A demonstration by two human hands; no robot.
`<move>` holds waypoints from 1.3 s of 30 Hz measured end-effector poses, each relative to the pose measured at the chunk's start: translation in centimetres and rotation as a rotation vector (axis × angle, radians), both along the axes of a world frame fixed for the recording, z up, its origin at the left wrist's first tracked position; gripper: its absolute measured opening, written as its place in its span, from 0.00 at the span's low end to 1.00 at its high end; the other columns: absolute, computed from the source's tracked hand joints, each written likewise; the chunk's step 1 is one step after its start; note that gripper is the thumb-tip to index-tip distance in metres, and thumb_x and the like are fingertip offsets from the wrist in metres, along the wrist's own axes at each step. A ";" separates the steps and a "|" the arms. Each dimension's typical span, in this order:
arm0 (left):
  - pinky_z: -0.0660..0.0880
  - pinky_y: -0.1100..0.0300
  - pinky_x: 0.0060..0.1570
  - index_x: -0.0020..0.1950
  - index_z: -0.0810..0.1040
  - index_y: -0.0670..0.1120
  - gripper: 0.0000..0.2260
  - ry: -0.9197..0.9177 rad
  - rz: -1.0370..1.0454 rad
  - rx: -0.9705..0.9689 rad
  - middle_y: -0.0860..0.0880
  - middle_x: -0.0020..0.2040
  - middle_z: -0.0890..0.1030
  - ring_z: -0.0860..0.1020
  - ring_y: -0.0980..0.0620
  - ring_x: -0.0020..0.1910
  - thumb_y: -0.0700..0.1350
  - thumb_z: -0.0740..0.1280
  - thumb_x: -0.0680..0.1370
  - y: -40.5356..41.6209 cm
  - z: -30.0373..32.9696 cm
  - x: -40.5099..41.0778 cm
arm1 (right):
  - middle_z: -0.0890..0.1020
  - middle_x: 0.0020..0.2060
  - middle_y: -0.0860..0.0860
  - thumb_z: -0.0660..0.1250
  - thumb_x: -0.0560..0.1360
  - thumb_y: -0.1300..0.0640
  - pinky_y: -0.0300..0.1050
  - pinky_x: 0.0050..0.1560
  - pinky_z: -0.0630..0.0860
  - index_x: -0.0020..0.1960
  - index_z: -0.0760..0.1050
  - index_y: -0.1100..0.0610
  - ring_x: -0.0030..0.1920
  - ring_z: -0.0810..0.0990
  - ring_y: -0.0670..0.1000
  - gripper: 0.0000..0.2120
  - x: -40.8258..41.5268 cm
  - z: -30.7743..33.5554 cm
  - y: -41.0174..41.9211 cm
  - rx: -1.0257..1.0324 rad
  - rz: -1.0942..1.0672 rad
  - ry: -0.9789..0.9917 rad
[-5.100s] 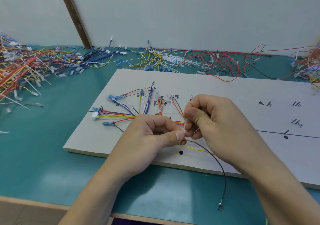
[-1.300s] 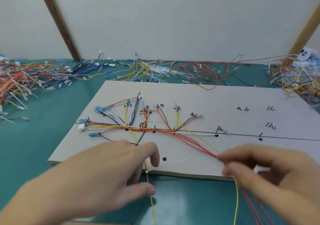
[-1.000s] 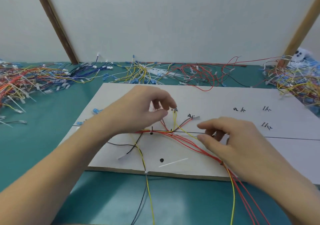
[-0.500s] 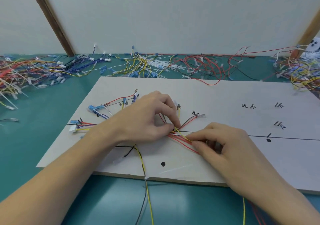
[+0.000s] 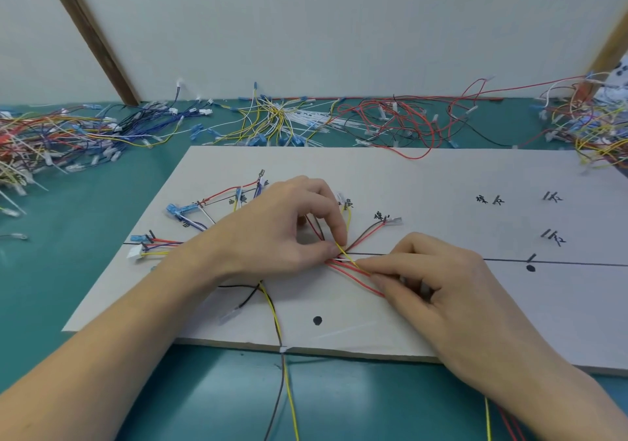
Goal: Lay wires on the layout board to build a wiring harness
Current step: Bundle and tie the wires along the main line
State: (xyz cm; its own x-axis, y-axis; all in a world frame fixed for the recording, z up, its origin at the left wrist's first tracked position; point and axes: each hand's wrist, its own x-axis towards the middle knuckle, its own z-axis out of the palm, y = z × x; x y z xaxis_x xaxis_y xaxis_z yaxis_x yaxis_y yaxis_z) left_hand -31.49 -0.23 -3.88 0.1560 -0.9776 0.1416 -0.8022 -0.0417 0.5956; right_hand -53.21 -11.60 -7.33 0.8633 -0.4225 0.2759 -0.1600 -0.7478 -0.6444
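Here, on the layout board (image 5: 424,182), pinched by left hand (image 5: 289,233) at the branch point and right hand (image 5: 431,277) just beside: thin, light, limp wires (image 5: 353,270), likely springy; best gripped on insulation, clear of terminals.

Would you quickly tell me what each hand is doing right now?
Left hand: pinches the wire bundle on the board.
Right hand: pinches the same wire bundle a little further along.
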 end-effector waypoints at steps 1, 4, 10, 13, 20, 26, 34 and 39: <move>0.71 0.60 0.49 0.44 0.86 0.56 0.07 0.012 0.004 0.008 0.58 0.47 0.80 0.76 0.53 0.52 0.42 0.77 0.74 0.1 0.0 0.0 | 0.78 0.42 0.42 0.66 0.78 0.48 0.39 0.39 0.70 0.59 0.83 0.37 0.40 0.76 0.47 0.12 0.0 0.0 0.0 -0.004 0.004 0.008; 0.68 0.67 0.45 0.44 0.88 0.55 0.07 0.066 0.008 0.010 0.57 0.46 0.81 0.77 0.54 0.52 0.42 0.78 0.74 0.3 0.1 0.1 | 0.78 0.41 0.42 0.66 0.78 0.49 0.36 0.40 0.69 0.56 0.85 0.38 0.40 0.76 0.47 0.12 -0.2 0.0 -0.1 -0.012 -0.003 0.016; 0.69 0.67 0.46 0.44 0.89 0.53 0.07 0.067 0.003 -0.008 0.56 0.45 0.83 0.78 0.53 0.51 0.41 0.79 0.73 0.3 0.1 0.2 | 0.77 0.40 0.41 0.70 0.78 0.53 0.34 0.39 0.68 0.56 0.84 0.38 0.40 0.76 0.46 0.12 -0.4 0.0 -0.4 -0.039 0.008 0.010; 0.72 0.61 0.50 0.44 0.89 0.52 0.06 0.063 0.003 -0.029 0.57 0.48 0.82 0.78 0.54 0.53 0.40 0.79 0.72 0.3 0.1 0.1 | 0.77 0.42 0.41 0.70 0.80 0.54 0.36 0.39 0.70 0.59 0.83 0.38 0.41 0.77 0.46 0.13 -0.6 -0.1 -0.5 -0.052 0.024 -0.001; 0.73 0.55 0.57 0.44 0.89 0.52 0.05 0.136 0.017 0.016 0.57 0.48 0.83 0.79 0.55 0.56 0.42 0.78 0.74 0.3 -0.3 0.3 | 0.77 0.41 0.41 0.67 0.79 0.50 0.35 0.41 0.70 0.57 0.84 0.39 0.43 0.78 0.46 0.11 -0.7 0.4 -0.6 -0.042 0.028 0.065; 0.73 0.59 0.57 0.48 0.87 0.57 0.06 0.139 -0.016 0.054 0.58 0.50 0.83 0.78 0.55 0.57 0.50 0.80 0.72 0.6 -0.6 0.8 | 0.82 0.41 0.41 0.72 0.75 0.53 0.32 0.40 0.71 0.48 0.86 0.39 0.41 0.79 0.47 0.09 -1.3 1.7 -1.6 0.086 0.005 0.125; 0.73 0.62 0.53 0.46 0.87 0.57 0.07 0.105 -0.011 0.017 0.59 0.46 0.83 0.78 0.55 0.55 0.53 0.81 0.71 0.3 -1.2 0.9 | 0.86 0.38 0.42 0.73 0.72 0.48 0.41 0.43 0.78 0.48 0.84 0.34 0.39 0.83 0.46 0.09 -2.6 4.4 -2.7 0.239 0.001 0.299; 0.73 0.63 0.53 0.46 0.87 0.57 0.06 0.104 -0.009 0.009 0.58 0.45 0.83 0.78 0.55 0.54 0.53 0.81 0.71 0.1 -1.3 0.8 | 0.85 0.40 0.37 0.72 0.73 0.38 0.28 0.39 0.74 0.54 0.81 0.30 0.36 0.82 0.42 0.10 -5.2 4.9 -1.6 0.230 -0.180 0.223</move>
State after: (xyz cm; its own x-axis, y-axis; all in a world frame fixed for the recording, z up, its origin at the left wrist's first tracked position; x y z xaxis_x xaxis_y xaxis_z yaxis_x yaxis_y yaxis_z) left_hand -30.70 -0.11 -5.15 0.1608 -0.9802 0.1158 -0.7361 -0.0410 0.6756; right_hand -58.36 -13.22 -2.38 0.7976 -0.6025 -0.0304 -0.4316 -0.5347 -0.7265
